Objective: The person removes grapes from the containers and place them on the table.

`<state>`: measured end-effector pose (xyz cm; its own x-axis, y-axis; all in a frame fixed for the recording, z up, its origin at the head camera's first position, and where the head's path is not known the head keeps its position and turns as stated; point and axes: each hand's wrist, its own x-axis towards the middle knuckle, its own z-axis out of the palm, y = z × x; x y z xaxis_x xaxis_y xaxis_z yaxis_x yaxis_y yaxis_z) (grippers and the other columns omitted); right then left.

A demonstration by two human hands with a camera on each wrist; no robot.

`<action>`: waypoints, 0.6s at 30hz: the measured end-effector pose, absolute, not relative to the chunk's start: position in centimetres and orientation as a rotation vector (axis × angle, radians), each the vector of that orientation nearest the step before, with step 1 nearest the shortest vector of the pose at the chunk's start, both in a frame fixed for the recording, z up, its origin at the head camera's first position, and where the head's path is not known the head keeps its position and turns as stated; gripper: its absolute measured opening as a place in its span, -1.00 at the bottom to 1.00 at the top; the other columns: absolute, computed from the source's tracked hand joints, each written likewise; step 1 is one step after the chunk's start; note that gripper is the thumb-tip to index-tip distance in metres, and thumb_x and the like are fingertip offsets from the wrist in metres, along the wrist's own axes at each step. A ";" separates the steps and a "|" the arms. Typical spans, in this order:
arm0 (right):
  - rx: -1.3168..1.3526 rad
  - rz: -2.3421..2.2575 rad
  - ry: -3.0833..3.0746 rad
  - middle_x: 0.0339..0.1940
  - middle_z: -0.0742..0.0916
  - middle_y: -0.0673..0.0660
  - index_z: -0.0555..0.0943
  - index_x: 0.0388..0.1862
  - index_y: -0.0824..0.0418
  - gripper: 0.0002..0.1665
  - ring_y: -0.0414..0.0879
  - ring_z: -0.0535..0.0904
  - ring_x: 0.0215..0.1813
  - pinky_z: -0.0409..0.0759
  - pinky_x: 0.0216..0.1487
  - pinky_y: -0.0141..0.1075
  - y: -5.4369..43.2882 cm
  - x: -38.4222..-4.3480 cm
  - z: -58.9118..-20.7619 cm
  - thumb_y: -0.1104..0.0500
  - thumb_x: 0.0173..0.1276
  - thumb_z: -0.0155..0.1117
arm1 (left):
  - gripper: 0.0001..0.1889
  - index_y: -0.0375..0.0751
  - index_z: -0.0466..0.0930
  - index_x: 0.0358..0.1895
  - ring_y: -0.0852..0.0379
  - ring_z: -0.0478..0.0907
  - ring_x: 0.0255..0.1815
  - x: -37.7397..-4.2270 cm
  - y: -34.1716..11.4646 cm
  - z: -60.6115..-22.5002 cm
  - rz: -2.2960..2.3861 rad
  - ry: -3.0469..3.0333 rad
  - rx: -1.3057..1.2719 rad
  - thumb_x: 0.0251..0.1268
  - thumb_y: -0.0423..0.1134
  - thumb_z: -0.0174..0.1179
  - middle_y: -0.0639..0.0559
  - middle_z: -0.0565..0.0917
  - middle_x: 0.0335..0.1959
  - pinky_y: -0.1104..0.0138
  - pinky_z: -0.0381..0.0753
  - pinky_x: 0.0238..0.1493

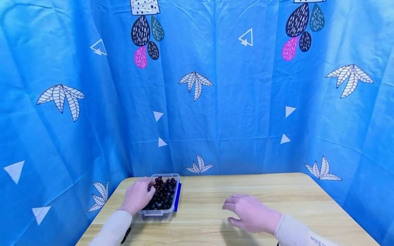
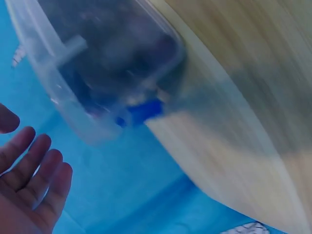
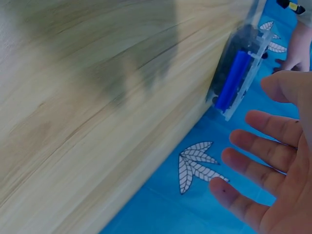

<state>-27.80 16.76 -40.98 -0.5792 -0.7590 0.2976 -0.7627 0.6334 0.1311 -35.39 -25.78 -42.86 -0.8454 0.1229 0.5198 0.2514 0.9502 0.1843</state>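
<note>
A clear plastic container (image 1: 154, 212) full of dark grapes (image 1: 164, 197) stands at the left of the table, with no lid seen on it. My left hand (image 1: 138, 195) hovers over its left side, fingertips close to the grapes. In the left wrist view, that hand's fingers (image 2: 57, 187) are loosely bent with nothing between them, and the container looks blurred. To the right, away from the container, my right hand (image 1: 250, 212) hangs above the table. Its fingers (image 3: 265, 151) are spread and hold nothing in the right wrist view.
A blue clip (image 1: 178, 198) hangs on the container's right side. The pale wooden table (image 1: 203, 205) has rounded far corners. Blue patterned cloth (image 1: 234, 119) surrounds it at the back and sides.
</note>
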 end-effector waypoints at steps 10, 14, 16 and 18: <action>1.278 0.025 -2.465 0.03 0.74 -0.10 0.70 0.05 0.02 -0.65 -0.16 0.66 0.05 0.68 0.04 -0.18 16.1 -27.1 -41.0 -0.02 0.32 0.36 | -0.76 -0.26 0.69 -0.12 -0.11 0.65 -0.20 -36.6 -28.9 -44.3 -0.407 -2.625 -0.132 0.25 -0.18 0.25 -0.15 0.72 -0.12 -0.06 0.64 -0.21; 1.294 0.021 -2.450 0.03 0.74 -0.11 0.70 0.04 0.01 -0.66 -0.15 0.66 0.06 0.68 0.06 -0.15 15.8 -26.8 -41.0 -0.02 0.32 0.36 | -0.74 -0.25 0.68 -0.09 -0.08 0.66 -0.22 -36.8 -29.3 -45.1 -0.403 -2.650 -0.094 0.25 -0.17 0.25 -0.15 0.72 -0.10 -0.06 0.64 -0.26; 1.296 0.022 -2.449 0.03 0.74 -0.11 0.71 0.04 0.01 -0.66 -0.15 0.66 0.07 0.68 0.06 -0.14 15.7 -26.6 -41.0 -0.02 0.31 0.36 | -0.75 -0.25 0.67 -0.08 -0.05 0.66 -0.26 -36.9 -29.2 -45.4 -0.400 -2.669 -0.090 0.27 -0.18 0.24 -0.14 0.73 -0.11 -0.04 0.65 -0.29; 1.301 0.022 -2.452 0.02 0.74 -0.12 0.71 0.02 0.01 -0.67 -0.14 0.66 0.08 0.68 0.05 -0.14 15.6 -26.5 -40.9 -0.01 0.31 0.36 | -0.77 -0.25 0.67 -0.09 0.02 0.63 -0.35 -36.9 -29.1 -45.7 -0.401 -2.687 -0.089 0.28 -0.20 0.23 -0.11 0.73 -0.17 0.00 0.63 -0.36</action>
